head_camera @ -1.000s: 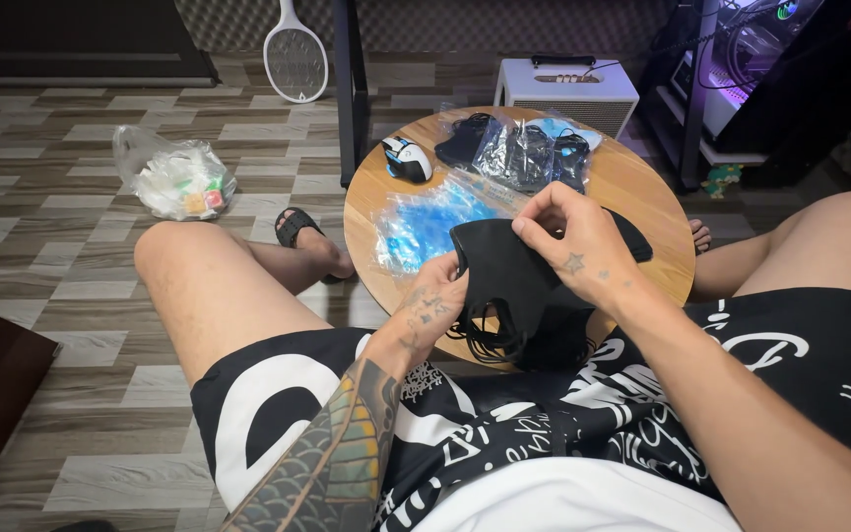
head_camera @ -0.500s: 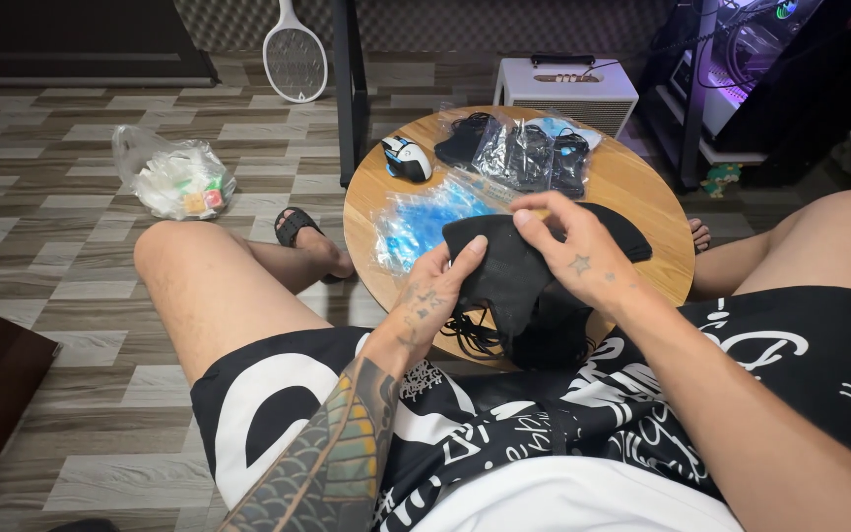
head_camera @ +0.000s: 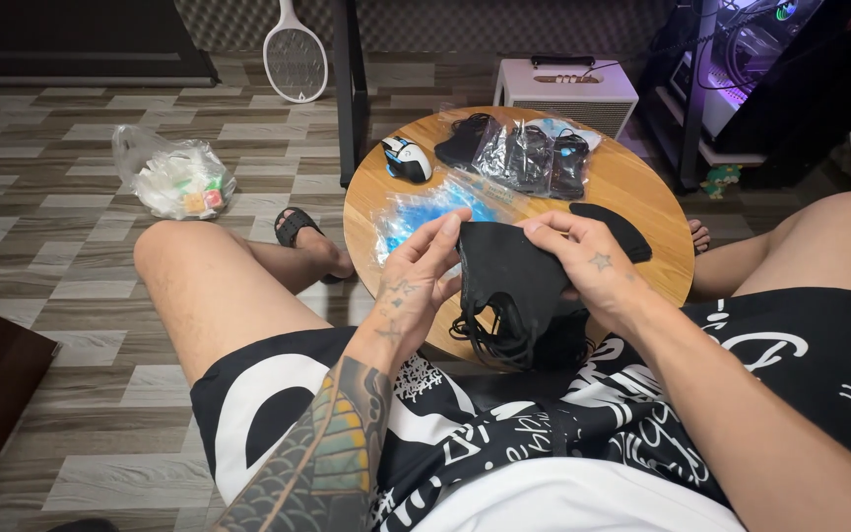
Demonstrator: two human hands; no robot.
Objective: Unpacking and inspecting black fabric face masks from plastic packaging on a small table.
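Striped plank floor (head_camera: 71, 394) (grey, brown)

A round wooden table (head_camera: 642, 187) is seen; a mouse (head_camera: 407, 158), clear bags (head_camera: 524, 153), blue plastic (head_camera: 421, 212) and a black mask (head_camera: 615, 227) are laid on it.

Head view — steeply down, near lap.
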